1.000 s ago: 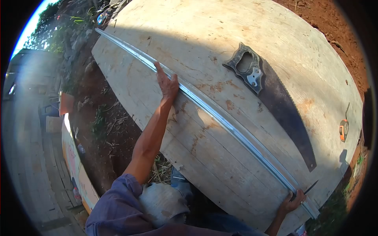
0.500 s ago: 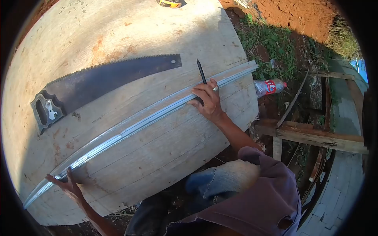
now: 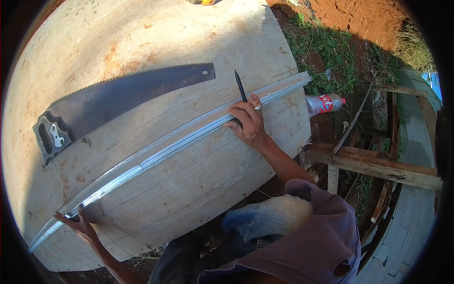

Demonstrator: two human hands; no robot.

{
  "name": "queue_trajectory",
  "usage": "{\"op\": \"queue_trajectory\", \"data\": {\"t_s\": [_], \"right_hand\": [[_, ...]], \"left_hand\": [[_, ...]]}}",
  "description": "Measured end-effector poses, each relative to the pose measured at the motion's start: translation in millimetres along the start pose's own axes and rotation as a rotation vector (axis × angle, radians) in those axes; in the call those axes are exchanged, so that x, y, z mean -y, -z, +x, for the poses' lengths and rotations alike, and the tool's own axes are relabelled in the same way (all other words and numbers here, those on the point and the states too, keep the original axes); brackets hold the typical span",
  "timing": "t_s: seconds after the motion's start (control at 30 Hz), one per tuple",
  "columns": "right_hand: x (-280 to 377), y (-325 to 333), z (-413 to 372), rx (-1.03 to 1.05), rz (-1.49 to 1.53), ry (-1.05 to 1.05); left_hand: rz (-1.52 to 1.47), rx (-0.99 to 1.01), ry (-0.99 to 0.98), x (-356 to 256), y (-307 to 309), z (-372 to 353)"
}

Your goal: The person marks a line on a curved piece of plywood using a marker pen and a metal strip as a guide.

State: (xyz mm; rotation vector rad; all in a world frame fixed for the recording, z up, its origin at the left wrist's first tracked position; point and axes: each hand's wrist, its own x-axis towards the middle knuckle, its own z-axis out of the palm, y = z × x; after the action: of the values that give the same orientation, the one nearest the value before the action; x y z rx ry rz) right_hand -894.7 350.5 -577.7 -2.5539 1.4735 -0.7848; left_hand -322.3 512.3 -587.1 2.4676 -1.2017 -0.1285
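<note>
Long, shiny metal profile strips (image 3: 163, 152) lie slantwise across a plywood board (image 3: 189, 194), one end reaching past the board's right edge. Near their lower left end my left hand (image 3: 81, 228) grips them, its thumb on one side and fingers on the other. My right hand (image 3: 248, 122) rests on the strips toward the right end and holds a black pencil (image 3: 240, 86), tip pointing up and away. The right fingertips are curled against the metal, and part of the pencil is hidden inside the hand. A handsaw (image 3: 127, 92) lies beyond the strips, teeth facing away.
A yellow and black tape measure (image 3: 202, 2) sits at the far edge of view. Right of the board are a plastic bottle (image 3: 325, 104) with a red label, a wooden beam frame (image 3: 373, 163), grass and red soil. My knee (image 3: 267, 215) is close to the board's near edge.
The view has shifted slightly, so the saw and tape measure appear a little higher and further left. Both hands keep almost the same places on the strips.
</note>
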Motion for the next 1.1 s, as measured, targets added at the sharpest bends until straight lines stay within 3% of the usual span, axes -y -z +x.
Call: {"op": "queue_trajectory", "data": {"t_s": [0.43,0.63,0.7,0.83,0.9,0.97,1.1], "right_hand": [[0,1,1,0.0,0.012,-0.001],[-2,2,0,0.037,0.01,0.017],[5,8,6,0.022,0.038,-0.047],[27,34,48,-0.224,0.332,-0.19],[37,51,77,-0.251,0.597,-0.266],[58,63,112,-0.243,0.883,-0.193],[121,30,167,-0.014,0.963,-0.07]], "left_hand": [[-0.003,0.001,-0.01,-2,-1,0],[-0.015,0.115,-0.048,-10,9,4],[-0.045,0.2,0.055,-23,15,4],[-0.09,0.208,0.07,-21,16,8],[-0.136,0.242,0.123,-31,20,10],[-0.125,0.255,0.136,-37,25,11],[-0.134,0.2,0.112,-26,20,11]]}}
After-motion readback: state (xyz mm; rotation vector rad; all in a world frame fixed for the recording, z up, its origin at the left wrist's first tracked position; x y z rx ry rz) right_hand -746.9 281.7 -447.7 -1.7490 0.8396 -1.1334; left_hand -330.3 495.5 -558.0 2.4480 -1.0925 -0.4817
